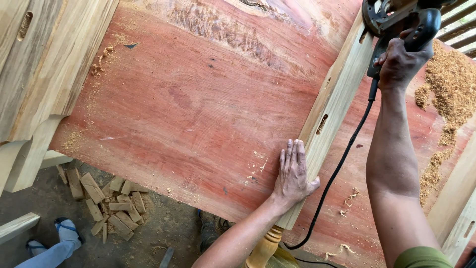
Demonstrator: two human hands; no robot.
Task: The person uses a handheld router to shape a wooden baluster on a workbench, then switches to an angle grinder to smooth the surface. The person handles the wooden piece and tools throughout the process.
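Left hand [293, 173] lies flat, released, on a pale mortised rail [331, 106] running diagonally across the reddish slab [188, 99]; right hand [400, 62] clenches a black power tool [396, 17]

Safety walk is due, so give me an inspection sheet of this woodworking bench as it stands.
Surface: reddish slab, dusty, bearing a scatter of chips.
Job's things: pale post with slots lies across the slab; black power tool sits at its far end.
Clutter: shavings pile on the right; wood offcuts on the ground.
Grips: left hand flat, pressing slab and post edge; right hand closed on the power tool handle.
Cables: black cord runs from the tool down over the slab edge.
Surroundings: pale timber frame at left; another person's sandalled foot below.
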